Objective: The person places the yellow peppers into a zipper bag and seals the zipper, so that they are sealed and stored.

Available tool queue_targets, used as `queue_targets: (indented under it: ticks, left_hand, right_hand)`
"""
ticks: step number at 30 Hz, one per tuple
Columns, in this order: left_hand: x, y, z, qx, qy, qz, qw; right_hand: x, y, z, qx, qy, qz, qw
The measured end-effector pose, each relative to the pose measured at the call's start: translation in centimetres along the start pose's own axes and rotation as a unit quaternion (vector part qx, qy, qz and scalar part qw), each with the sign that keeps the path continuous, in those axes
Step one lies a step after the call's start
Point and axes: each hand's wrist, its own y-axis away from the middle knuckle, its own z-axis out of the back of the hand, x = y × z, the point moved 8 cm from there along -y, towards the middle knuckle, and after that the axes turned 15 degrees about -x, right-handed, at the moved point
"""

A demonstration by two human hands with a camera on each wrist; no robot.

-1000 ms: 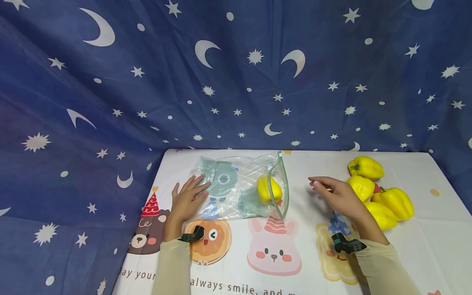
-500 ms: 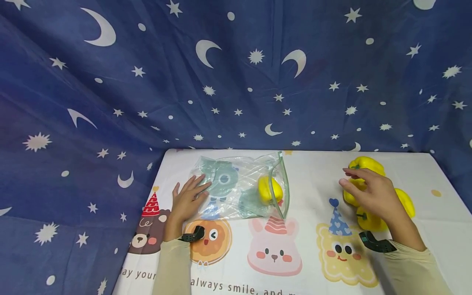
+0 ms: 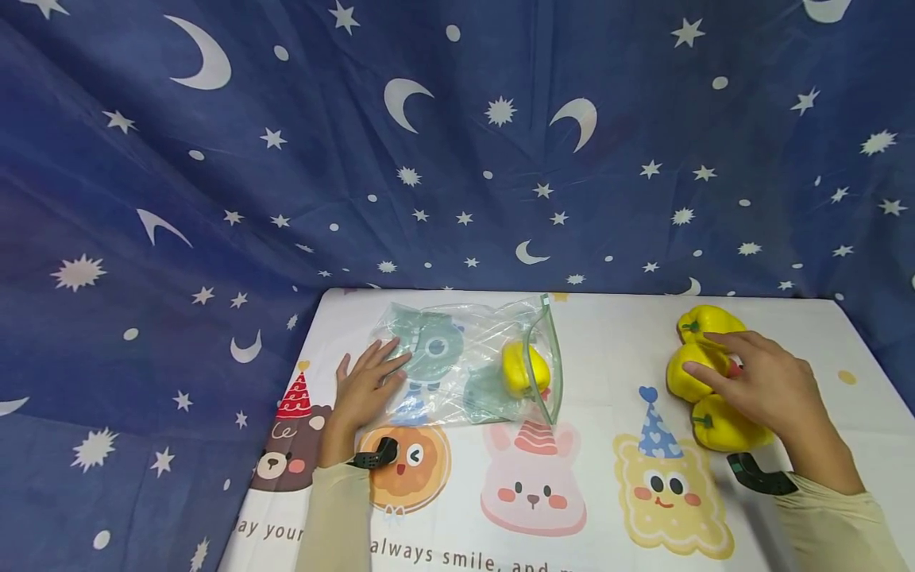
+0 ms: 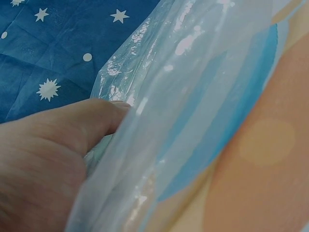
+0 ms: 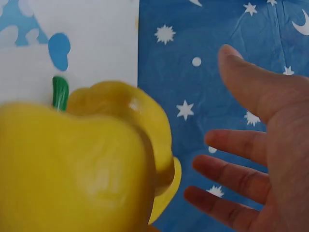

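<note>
A clear zip bag with a green edge lies flat, holding one yellow bell pepper near its mouth on the right. My left hand rests on the bag's left end with fingers spread; in the left wrist view the thumb touches the plastic. At the right, several yellow bell peppers lie in a cluster, among them a back pepper, a middle pepper and a front pepper. Over the cluster hovers my right hand, thumb and fingers apart, hiding part of it. The right wrist view shows a pepper beside the hand.
A white tablecloth with printed cartoon animals and lettering covers the table. Behind and to the left hangs a dark blue curtain with moons and stars. A small black camera sits on the left wrist and another on the right wrist.
My right hand has moved right, from beside the bag's mouth to over the pepper cluster. The left hand, the bag and the pepper in it stay as they were.
</note>
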Motion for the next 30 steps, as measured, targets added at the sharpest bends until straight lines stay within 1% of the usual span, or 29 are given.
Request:
queue_targets:
  ticks: [9,17,20,27,30]
  left_hand:
    - [-0.2,-0.1,0.1,-0.003,0.002,-0.003,1.0]
    - [-0.3,-0.1,0.2,-0.002,0.003,-0.007,1.0]
    - [-0.2,-0.1,0.1,0.0,0.002,-0.003,1.0]
    - [-0.3,-0.1,0.2,-0.011,0.003,-0.008,0.9999]
    - [-0.3,-0.1,0.2,-0.009,0.003,-0.006,0.9999]
  right_hand:
    - [-2.2,0.7,-1.2,0.042,0.012,-0.025,0.999]
    - [-3.0,0.8,-1.8,0.063,0.012,-0.042,0.997]
    - [-3.0,0.7,-2.0,0.063,0.016,-0.045,0.997]
    - [-3.0,0.5,-2.2,0.059,0.019,-0.044,0.997]
    - [-3.1,0.4,-2.3,0.054,0.019,-0.045,0.997]
